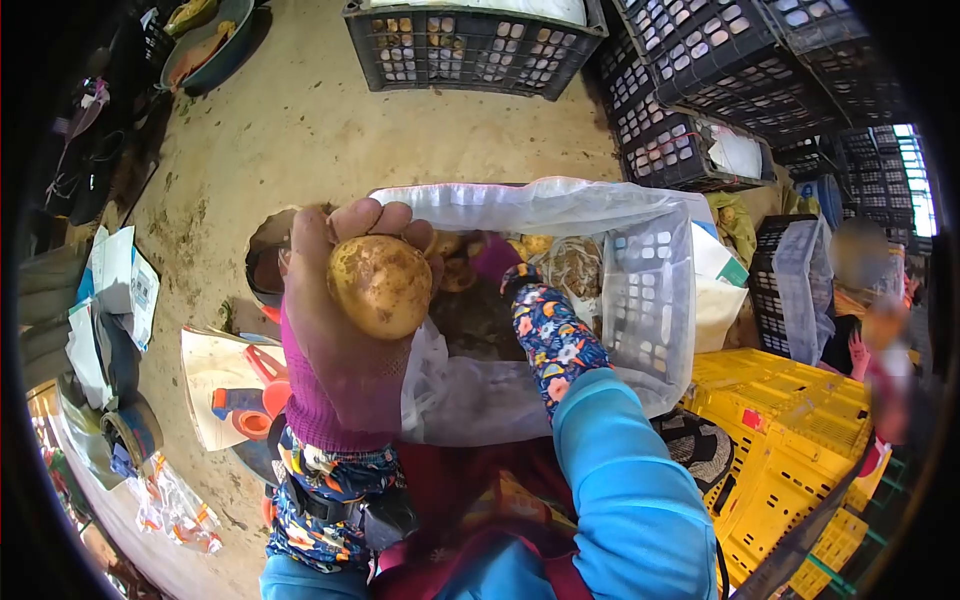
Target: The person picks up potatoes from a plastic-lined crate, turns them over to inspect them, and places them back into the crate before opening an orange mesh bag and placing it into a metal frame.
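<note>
My left hand (pixel 345 370), in a dirty glove with a purple knitted cuff, is raised over the near left side of a crate (pixel 650 290) lined with clear plastic. Its fingers curl round a large soil-marked potato (pixel 380 287). My right hand (pixel 492 258), in a purple glove, reaches down into the crate. Close to it lie a few potatoes (pixel 537 243) and, to its right, a crumpled clear plastic bag (pixel 573 268). The fingers of the right hand are hidden, so what they hold cannot be made out.
A black crate (pixel 470 45) stands across the floor ahead, with more black crates (pixel 720 70) stacked at the right. Yellow crates (pixel 790 420) sit near my right side. Cardboard with a red plastic item (pixel 268 375) lies at the left. Another person (pixel 885 340) is at the far right.
</note>
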A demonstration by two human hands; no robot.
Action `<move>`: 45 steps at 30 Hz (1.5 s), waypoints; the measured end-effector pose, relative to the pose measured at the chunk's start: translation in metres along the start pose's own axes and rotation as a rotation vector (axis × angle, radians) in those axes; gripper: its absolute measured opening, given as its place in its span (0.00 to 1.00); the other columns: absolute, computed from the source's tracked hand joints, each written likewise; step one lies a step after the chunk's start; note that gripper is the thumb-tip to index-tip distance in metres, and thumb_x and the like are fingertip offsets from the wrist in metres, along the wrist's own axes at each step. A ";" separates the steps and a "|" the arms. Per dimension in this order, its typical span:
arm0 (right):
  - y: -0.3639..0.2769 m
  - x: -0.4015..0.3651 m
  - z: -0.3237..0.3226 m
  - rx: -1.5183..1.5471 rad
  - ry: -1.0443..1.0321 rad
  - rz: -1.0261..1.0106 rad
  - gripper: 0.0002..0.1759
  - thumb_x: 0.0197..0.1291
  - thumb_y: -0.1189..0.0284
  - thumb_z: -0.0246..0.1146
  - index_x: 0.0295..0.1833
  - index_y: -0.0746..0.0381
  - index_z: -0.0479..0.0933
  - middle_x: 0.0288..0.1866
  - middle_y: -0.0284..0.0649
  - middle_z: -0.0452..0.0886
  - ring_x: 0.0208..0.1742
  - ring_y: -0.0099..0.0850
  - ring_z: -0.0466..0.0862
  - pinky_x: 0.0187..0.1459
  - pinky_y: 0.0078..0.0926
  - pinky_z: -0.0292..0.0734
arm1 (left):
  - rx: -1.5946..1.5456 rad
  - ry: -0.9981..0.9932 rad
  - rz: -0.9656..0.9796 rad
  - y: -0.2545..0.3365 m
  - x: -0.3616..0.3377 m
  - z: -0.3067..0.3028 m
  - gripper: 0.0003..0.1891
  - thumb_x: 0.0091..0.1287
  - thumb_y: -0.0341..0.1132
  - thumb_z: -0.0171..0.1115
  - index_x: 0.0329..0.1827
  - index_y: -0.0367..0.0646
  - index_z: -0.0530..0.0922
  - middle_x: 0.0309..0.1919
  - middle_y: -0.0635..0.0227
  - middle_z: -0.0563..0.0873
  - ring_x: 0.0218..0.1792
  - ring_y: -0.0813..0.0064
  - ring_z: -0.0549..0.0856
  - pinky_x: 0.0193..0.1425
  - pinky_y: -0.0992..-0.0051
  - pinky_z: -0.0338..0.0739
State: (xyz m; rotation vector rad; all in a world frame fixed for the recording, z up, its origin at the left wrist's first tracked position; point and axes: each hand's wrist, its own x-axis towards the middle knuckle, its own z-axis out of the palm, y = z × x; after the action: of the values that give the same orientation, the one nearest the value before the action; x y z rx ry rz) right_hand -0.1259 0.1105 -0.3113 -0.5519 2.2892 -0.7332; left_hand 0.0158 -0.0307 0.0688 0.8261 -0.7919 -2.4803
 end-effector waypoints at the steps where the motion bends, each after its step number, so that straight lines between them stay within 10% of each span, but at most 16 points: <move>1: -0.001 -0.007 -0.015 0.279 -0.104 0.123 0.27 0.58 0.61 0.61 0.62 0.59 0.72 0.53 0.56 0.80 0.52 0.48 0.82 0.41 0.40 0.82 | -0.001 -0.029 0.017 -0.004 0.002 -0.003 0.18 0.77 0.43 0.52 0.57 0.37 0.70 0.52 0.58 0.81 0.53 0.65 0.83 0.56 0.65 0.82; 5: -0.008 -0.066 -0.067 1.671 -0.721 0.078 0.24 0.66 0.54 0.56 0.59 0.58 0.73 0.59 0.55 0.78 0.53 0.43 0.84 0.35 0.29 0.83 | -0.160 0.077 -0.100 -0.009 0.005 0.002 0.14 0.76 0.36 0.53 0.58 0.34 0.70 0.53 0.57 0.80 0.54 0.60 0.83 0.59 0.62 0.80; 9: -0.107 -0.165 -0.130 1.758 -0.570 -0.091 0.24 0.72 0.51 0.52 0.60 0.59 0.71 0.60 0.47 0.78 0.58 0.42 0.83 0.44 0.32 0.88 | 1.267 -0.286 0.674 -0.029 -0.004 -0.005 0.12 0.69 0.24 0.55 0.54 0.31 0.73 0.50 0.52 0.81 0.56 0.59 0.82 0.57 0.66 0.79; 11: -0.149 -0.212 -0.143 1.533 -0.336 -0.231 0.29 0.73 0.48 0.50 0.68 0.58 0.66 0.58 0.46 0.77 0.55 0.35 0.83 0.48 0.30 0.83 | 1.392 -0.336 0.854 -0.049 -0.003 -0.006 0.14 0.72 0.31 0.49 0.54 0.31 0.76 0.49 0.52 0.81 0.54 0.59 0.81 0.59 0.66 0.74; 12: -0.146 -0.208 -0.128 1.286 -0.166 -0.483 0.28 0.71 0.51 0.55 0.67 0.59 0.67 0.56 0.43 0.78 0.52 0.30 0.82 0.47 0.28 0.81 | 1.064 -0.364 0.527 -0.059 -0.022 0.011 0.18 0.75 0.36 0.45 0.57 0.33 0.76 0.51 0.53 0.81 0.56 0.59 0.80 0.64 0.67 0.71; 13: -0.143 -0.204 -0.114 1.042 0.057 -0.679 0.28 0.69 0.54 0.59 0.66 0.60 0.69 0.54 0.40 0.78 0.48 0.26 0.81 0.46 0.25 0.78 | 1.079 -0.469 0.657 -0.075 -0.025 0.010 0.20 0.77 0.39 0.42 0.58 0.33 0.77 0.56 0.53 0.81 0.60 0.61 0.78 0.67 0.68 0.68; 21: -0.140 -0.398 -0.200 1.317 0.234 -0.357 0.29 0.58 0.61 0.70 0.61 0.61 0.70 0.48 0.34 0.79 0.44 0.20 0.79 0.42 0.20 0.77 | 0.521 -1.111 0.118 -0.118 -0.015 -0.015 0.43 0.74 0.66 0.37 0.79 0.38 0.52 0.75 0.44 0.60 0.76 0.54 0.60 0.80 0.59 0.50; 25: -0.137 -0.623 -0.290 0.921 1.022 -0.618 0.40 0.45 0.65 0.75 0.65 0.63 0.68 0.58 0.39 0.76 0.59 0.27 0.77 0.62 0.27 0.72 | 0.574 -0.840 -0.058 -0.121 0.036 -0.036 0.41 0.75 0.60 0.41 0.79 0.36 0.52 0.76 0.44 0.58 0.77 0.50 0.57 0.79 0.54 0.47; 29: -0.127 -0.827 -0.322 0.315 1.878 -0.467 0.49 0.56 0.39 0.64 0.68 0.66 0.62 0.59 0.42 0.74 0.60 0.33 0.77 0.60 0.34 0.74 | 0.655 -0.637 -0.028 -0.119 -0.005 -0.019 0.32 0.73 0.51 0.47 0.70 0.34 0.61 0.64 0.49 0.66 0.65 0.57 0.66 0.68 0.60 0.59; 32: -0.053 -0.954 -0.368 0.387 2.173 -0.698 0.26 0.68 0.61 0.63 0.65 0.60 0.67 0.62 0.43 0.72 0.60 0.36 0.77 0.56 0.34 0.79 | 0.719 -0.559 -0.011 -0.110 -0.032 -0.016 0.25 0.72 0.44 0.52 0.64 0.33 0.67 0.55 0.53 0.73 0.56 0.63 0.72 0.60 0.63 0.67; 35: 0.035 -1.049 -0.403 0.552 2.462 -0.056 0.36 0.61 0.60 0.69 0.71 0.55 0.62 0.68 0.45 0.68 0.65 0.36 0.73 0.60 0.39 0.77 | 0.761 -0.510 -0.004 -0.100 -0.044 -0.019 0.19 0.70 0.37 0.57 0.57 0.32 0.74 0.46 0.57 0.80 0.47 0.68 0.79 0.52 0.67 0.75; 41: -0.006 -0.921 -0.395 0.436 2.044 -0.156 0.29 0.65 0.67 0.64 0.70 0.60 0.66 0.64 0.42 0.74 0.61 0.29 0.77 0.60 0.27 0.75 | 0.446 -0.369 0.159 -0.119 -0.014 -0.038 0.14 0.71 0.32 0.59 0.54 0.33 0.81 0.43 0.60 0.87 0.42 0.71 0.86 0.46 0.70 0.85; 43: -0.061 -0.834 -0.379 0.278 1.699 -0.219 0.28 0.67 0.70 0.62 0.70 0.64 0.66 0.60 0.40 0.78 0.62 0.28 0.77 0.62 0.27 0.73 | 0.553 -0.487 -0.228 -0.076 0.006 -0.029 0.36 0.67 0.41 0.65 0.78 0.51 0.60 0.74 0.54 0.66 0.70 0.53 0.71 0.78 0.67 0.57; 44: -0.076 -0.786 -0.370 0.315 1.472 -0.329 0.28 0.67 0.69 0.62 0.71 0.64 0.66 0.61 0.40 0.78 0.62 0.28 0.77 0.63 0.28 0.72 | 0.552 -0.538 -0.093 -0.097 0.094 -0.070 0.39 0.75 0.58 0.42 0.78 0.37 0.53 0.75 0.45 0.60 0.75 0.50 0.60 0.77 0.55 0.52; 45: -0.089 -0.739 -0.359 0.361 1.214 -0.446 0.29 0.67 0.69 0.62 0.71 0.64 0.66 0.62 0.39 0.77 0.63 0.28 0.76 0.64 0.28 0.71 | 0.506 -0.723 -0.027 -0.084 0.084 -0.078 0.36 0.76 0.56 0.43 0.77 0.37 0.56 0.73 0.50 0.65 0.73 0.55 0.65 0.75 0.59 0.57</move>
State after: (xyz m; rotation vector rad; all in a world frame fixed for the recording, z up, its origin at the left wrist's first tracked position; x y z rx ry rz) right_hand 0.1509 0.5803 0.3100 -0.5049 2.9578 -2.0936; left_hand -0.0127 -0.0421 -0.0702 0.0313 -1.7010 -2.6393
